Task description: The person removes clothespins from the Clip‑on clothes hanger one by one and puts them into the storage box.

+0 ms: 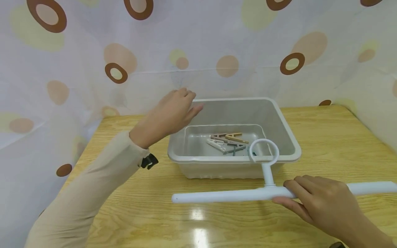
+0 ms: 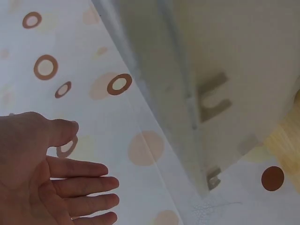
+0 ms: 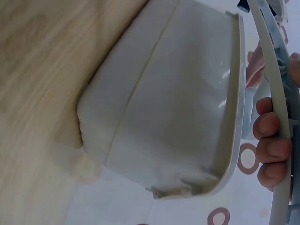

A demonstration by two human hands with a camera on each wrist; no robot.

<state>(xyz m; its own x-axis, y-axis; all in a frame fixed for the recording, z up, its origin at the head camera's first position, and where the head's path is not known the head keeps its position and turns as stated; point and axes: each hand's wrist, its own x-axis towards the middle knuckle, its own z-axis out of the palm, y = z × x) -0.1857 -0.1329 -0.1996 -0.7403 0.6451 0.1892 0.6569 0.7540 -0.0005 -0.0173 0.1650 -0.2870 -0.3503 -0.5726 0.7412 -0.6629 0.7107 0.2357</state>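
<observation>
My right hand [image 1: 325, 199] grips a pale blue plastic hanger [image 1: 220, 196], a long straight bar with a ring-shaped hook on top. In the right wrist view, fingers [image 3: 273, 150] curl round the bar [image 3: 280, 93]. The hanger is held in front of a grey plastic basin [image 1: 217, 159], its ring overlapping the basin's near rim. Several clothespins [image 1: 235, 137] in brown, tan, white and grey lie in the basin. Above the basin's left rim is my left hand [image 1: 175, 112], holding nothing; in the left wrist view its fingers [image 2: 86, 185] are straight and spread beside the basin [image 2: 154, 70].
The basin stands on a wooden table [image 1: 139, 206] with light reflecting off its front part. A white curtain [image 1: 204, 44] patterned with brown and beige circles hangs behind the table and along its sides. A black strap [image 1: 149, 161] is on the left wrist.
</observation>
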